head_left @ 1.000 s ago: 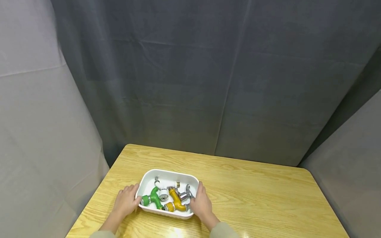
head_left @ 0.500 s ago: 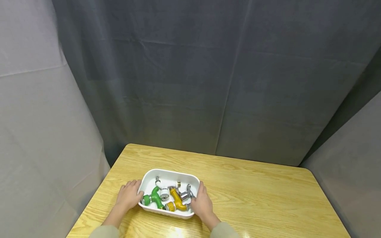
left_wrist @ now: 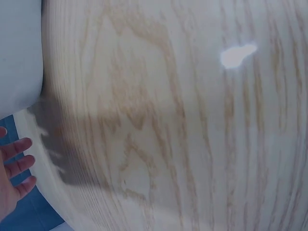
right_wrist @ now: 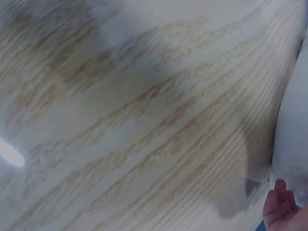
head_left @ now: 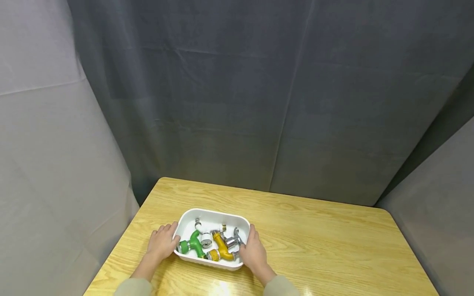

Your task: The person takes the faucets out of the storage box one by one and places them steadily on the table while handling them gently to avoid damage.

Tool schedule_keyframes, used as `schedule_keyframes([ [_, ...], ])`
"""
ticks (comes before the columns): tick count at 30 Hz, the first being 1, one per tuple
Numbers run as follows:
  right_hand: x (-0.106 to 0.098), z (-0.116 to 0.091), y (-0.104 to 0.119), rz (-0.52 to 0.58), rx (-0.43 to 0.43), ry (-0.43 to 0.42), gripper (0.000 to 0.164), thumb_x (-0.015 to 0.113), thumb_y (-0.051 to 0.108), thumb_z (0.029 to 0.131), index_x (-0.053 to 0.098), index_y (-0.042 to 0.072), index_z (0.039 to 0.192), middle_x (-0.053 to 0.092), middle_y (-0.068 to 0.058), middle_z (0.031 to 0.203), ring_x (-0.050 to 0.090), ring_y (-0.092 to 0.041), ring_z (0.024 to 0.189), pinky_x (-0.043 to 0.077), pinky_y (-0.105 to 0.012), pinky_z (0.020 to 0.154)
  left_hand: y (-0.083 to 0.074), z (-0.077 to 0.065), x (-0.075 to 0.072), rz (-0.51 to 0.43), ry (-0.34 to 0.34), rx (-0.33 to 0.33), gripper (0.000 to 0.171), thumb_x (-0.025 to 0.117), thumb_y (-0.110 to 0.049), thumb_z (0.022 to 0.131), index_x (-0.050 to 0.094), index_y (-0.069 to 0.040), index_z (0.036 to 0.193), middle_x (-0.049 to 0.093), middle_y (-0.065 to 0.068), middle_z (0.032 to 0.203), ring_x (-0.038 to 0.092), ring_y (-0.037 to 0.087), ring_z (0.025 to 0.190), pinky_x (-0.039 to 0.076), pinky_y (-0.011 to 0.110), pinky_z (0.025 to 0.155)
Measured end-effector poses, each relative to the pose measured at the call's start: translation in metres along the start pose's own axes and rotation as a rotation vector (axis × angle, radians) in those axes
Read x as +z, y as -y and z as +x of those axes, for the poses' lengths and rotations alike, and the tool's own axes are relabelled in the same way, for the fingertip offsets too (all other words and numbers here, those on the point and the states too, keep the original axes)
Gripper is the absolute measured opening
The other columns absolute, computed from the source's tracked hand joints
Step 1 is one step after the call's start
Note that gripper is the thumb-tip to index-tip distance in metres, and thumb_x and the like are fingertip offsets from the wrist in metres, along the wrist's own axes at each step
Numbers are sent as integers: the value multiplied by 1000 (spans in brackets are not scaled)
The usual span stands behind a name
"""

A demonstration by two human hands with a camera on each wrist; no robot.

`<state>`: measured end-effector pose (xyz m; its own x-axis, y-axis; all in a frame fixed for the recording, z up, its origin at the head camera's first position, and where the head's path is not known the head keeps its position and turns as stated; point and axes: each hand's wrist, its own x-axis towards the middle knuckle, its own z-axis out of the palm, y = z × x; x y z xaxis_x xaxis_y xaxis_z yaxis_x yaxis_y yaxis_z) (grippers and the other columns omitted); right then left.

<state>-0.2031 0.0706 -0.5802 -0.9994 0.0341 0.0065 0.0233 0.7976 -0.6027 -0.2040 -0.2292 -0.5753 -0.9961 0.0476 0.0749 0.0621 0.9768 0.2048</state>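
A white rectangular tray (head_left: 222,266) stands on the table in the head view, with both hands at its short ends. My left hand (head_left: 161,243) holds the left end, thumb over the rim and fingers outside. At the right end, my right hand (head_left: 254,251) grips the wall with the thumb inside. In the tray lie a green tap (head_left: 195,243), a yellow tap (head_left: 223,250), a white tap (head_left: 205,235) and a chrome tap (head_left: 232,241). In the left wrist view the left fingers (left_wrist: 18,166) are spread below the tray's corner; right fingers (right_wrist: 279,199) lie beside its wall.
The wood-grain table (head_left: 326,242) extends to the right of the tray and behind it. A dark grey curtain (head_left: 207,102) hangs behind the table, with pale grey cloth (head_left: 55,164) at the left and more grey cloth (head_left: 437,197) at the right.
My left hand has slid slightly forward along the tray's left end. The whole scene shifts a little to the right in the head view; the right hand keeps its grip.
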Motion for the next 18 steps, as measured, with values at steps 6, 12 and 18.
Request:
schedule_keyframes([
  [6, -5, 1, 2, -19, 2, 13, 78, 62, 11, 70, 25, -4, 138, 45, -26, 125, 55, -38, 102, 49, -48, 80, -2, 1, 0, 6, 3, -12, 46, 47, -31, 87, 46, -11, 128, 56, 15, 115, 49, 34, 105, 36, 55, 87],
  [12, -12, 3, 8, -98, -82, -65, 76, 66, 24, 72, 32, -6, 133, 47, -24, 120, 50, -36, 106, 44, -48, 87, -3, 0, -1, 10, -3, -13, 45, 49, -30, 86, 47, -11, 127, 57, 15, 112, 50, 34, 103, 37, 55, 84],
  [18, -19, 6, 18, -121, -221, -150, 73, 66, 31, 73, 36, 0, 132, 45, -20, 124, 44, -35, 115, 36, -48, 97, -2, 1, 0, 6, 3, -23, 46, 47, -32, 87, 47, -12, 128, 57, 14, 113, 50, 33, 103, 38, 53, 84],
])
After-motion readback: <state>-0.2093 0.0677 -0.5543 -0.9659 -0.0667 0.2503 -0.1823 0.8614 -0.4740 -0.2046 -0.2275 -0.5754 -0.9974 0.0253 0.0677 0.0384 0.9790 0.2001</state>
